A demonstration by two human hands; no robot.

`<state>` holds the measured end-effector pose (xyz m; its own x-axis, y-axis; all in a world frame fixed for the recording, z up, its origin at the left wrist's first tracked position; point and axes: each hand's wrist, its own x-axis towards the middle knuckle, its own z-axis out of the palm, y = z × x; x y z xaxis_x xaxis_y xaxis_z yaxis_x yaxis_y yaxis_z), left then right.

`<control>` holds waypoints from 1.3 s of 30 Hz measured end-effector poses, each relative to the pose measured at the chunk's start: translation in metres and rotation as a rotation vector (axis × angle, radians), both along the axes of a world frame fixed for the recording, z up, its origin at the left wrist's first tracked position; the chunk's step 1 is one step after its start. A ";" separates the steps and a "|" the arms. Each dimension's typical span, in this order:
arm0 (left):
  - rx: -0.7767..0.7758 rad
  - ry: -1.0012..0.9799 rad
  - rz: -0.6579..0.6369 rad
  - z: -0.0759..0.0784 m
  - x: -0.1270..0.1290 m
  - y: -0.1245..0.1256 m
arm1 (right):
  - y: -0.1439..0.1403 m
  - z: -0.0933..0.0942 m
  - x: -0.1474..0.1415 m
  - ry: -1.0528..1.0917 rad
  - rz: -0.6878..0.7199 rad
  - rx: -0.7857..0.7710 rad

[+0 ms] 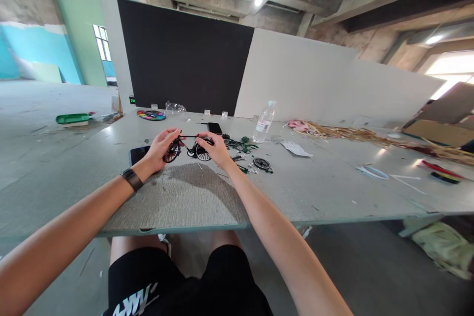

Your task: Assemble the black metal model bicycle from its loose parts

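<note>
A small black model bicycle [187, 149] with red-rimmed front wheel stands on the grey table [207, 197], held between both hands. My left hand [160, 147] grips its front wheel end, and a dark band sits on that wrist. My right hand [215, 149] grips the rear wheel end. A loose small wheel [261, 163] and green and black model parts [242, 146] lie just right of my right hand. A dark phone [138, 154] lies under my left hand.
A clear water bottle [263, 122] stands behind the parts. A second black phone [215, 128], a colourful paint palette [151, 115], a paper slip [296, 148], a white ring [373, 172] and straw-like scraps [344, 132] lie on the table. Black and white boards stand behind.
</note>
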<state>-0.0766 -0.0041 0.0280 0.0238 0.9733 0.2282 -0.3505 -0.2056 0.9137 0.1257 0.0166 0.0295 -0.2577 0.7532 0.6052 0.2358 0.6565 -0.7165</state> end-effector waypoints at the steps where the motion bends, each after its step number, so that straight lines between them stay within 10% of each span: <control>1: 0.010 0.036 0.012 -0.001 0.000 0.001 | 0.000 0.001 0.001 -0.017 -0.007 0.022; 15: 0.162 0.299 0.019 -0.022 0.000 0.013 | -0.002 0.008 0.019 -0.224 -0.020 0.083; 39: 0.315 0.495 0.004 -0.015 0.000 0.004 | 0.006 0.006 0.032 -0.208 0.072 0.036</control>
